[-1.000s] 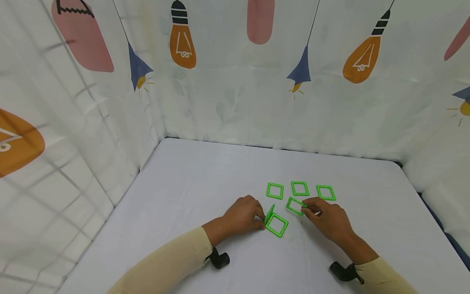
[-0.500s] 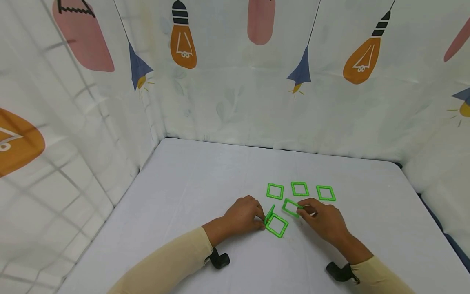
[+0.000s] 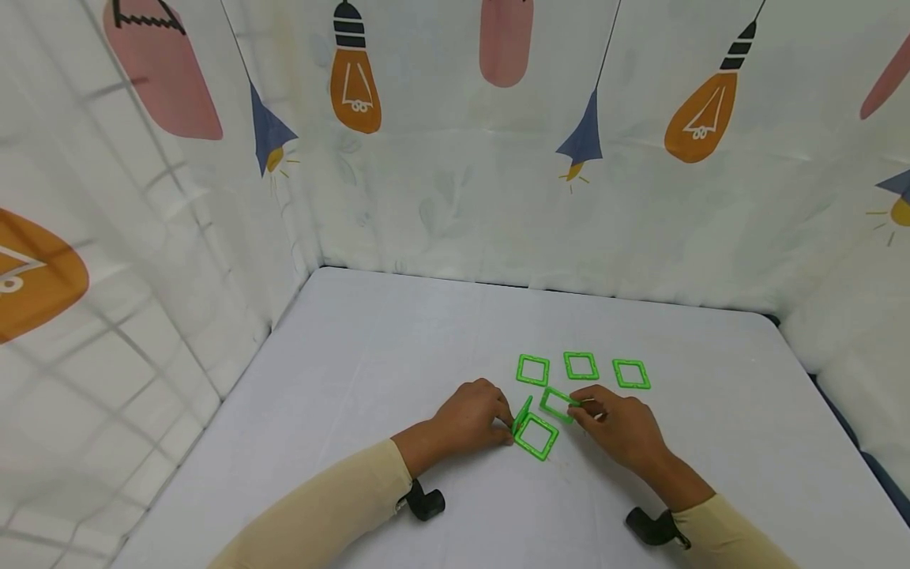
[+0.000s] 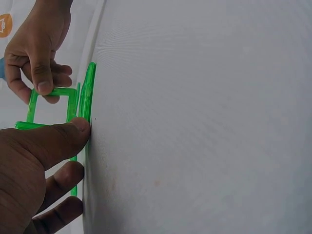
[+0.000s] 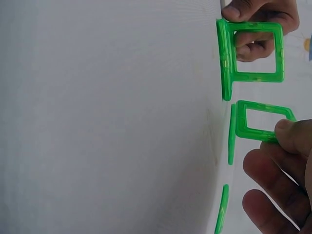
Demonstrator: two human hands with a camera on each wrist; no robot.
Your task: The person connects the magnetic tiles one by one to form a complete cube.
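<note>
Right hand (image 3: 626, 427) and left hand (image 3: 472, 419) are seen apart, each with green plastic pieces in its grasp. Between them, a tilted square (image 5: 242, 120) is pinched by the right thumb and fingers, near the left hand's pair. In that pair, a standing square (image 5: 279, 51) is gripped by the left hand's curled fingers, and a flat square (image 3: 529, 448) is set against its foot, on the side toward the right hand. Beyond the hands, three loose squares are laid in a row: a near-left one (image 3: 519, 368), a middle one (image 3: 579, 354) and a right one (image 3: 631, 386). Beneath, a white table (image 3: 391, 332) is spread; behind, the scene is closed off by a lamp-patterned curtain (image 3: 455, 221). Both forearms are covered by beige sleeves (image 3: 320, 502).
</note>
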